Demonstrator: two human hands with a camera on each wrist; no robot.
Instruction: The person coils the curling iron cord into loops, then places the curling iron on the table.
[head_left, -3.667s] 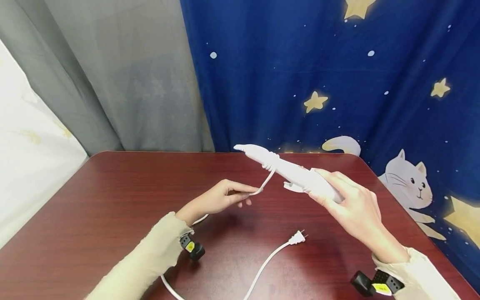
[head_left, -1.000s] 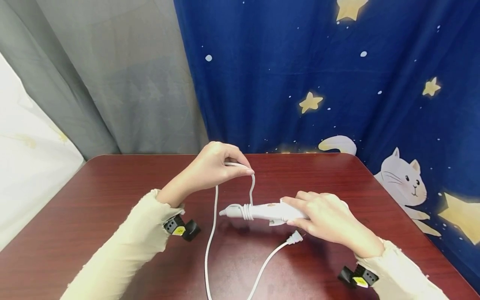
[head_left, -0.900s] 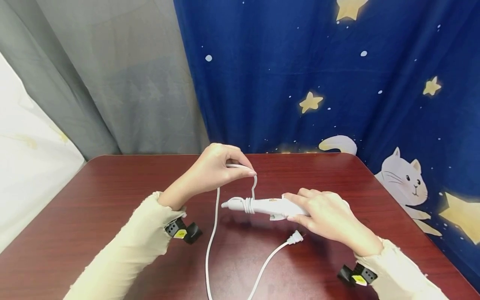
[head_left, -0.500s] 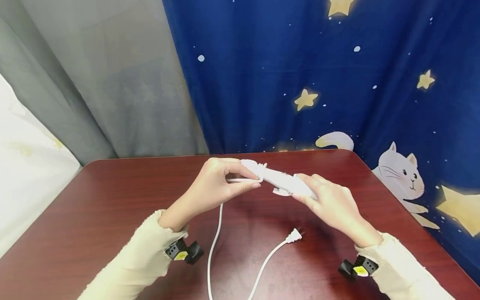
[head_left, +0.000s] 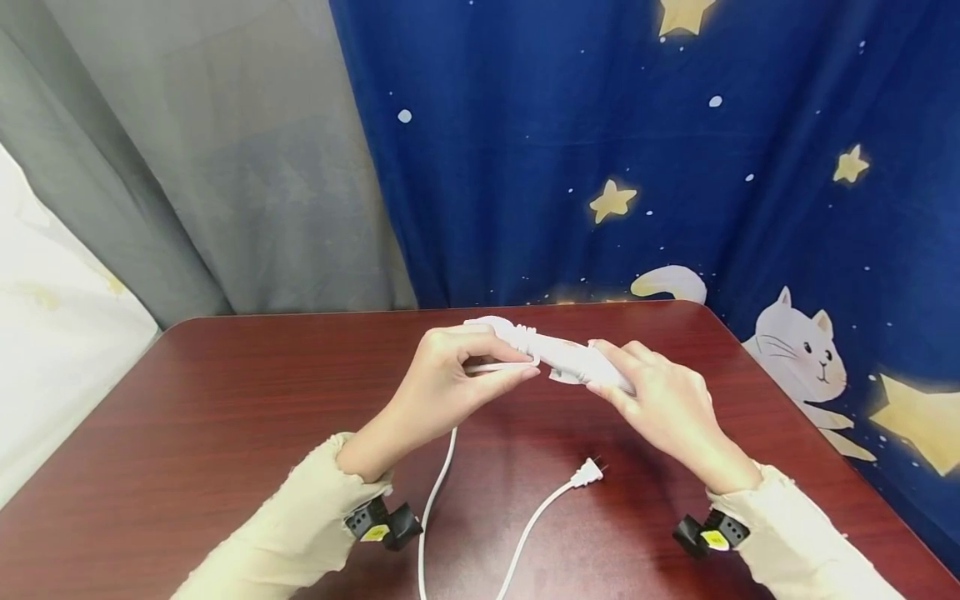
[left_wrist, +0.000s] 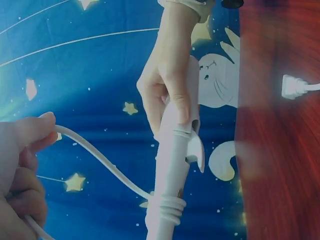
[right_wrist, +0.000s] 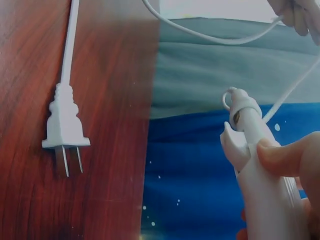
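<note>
My right hand (head_left: 667, 400) grips a white curling iron (head_left: 577, 360) by its thick end, and holds it tilted above the table. Its clamp lever (left_wrist: 196, 150) sticks out just past my fingers. Several loops of white cord (left_wrist: 170, 210) wrap the iron near its tapered end. Between thumb and fingers, my left hand (head_left: 453, 375) pinches the running cord (left_wrist: 102, 160) beside those loops. In the head view this hand partly hides the tapered tip. From the left hand the cord hangs to the table; its plug (head_left: 587, 472) lies there with the prongs pointing right.
A dark red-brown table (head_left: 262, 400) spreads under both hands. Behind it hang a grey curtain (head_left: 247, 167) and a blue one (head_left: 525, 167) with stars and a cat. A black wrist camera (head_left: 384, 523) sits on the left sleeve, another on the right.
About a second ago the iron was level and low over the table; now it is raised and tilted. My left hand, above the iron then, has come down beside the loops, still pinching the cord.
</note>
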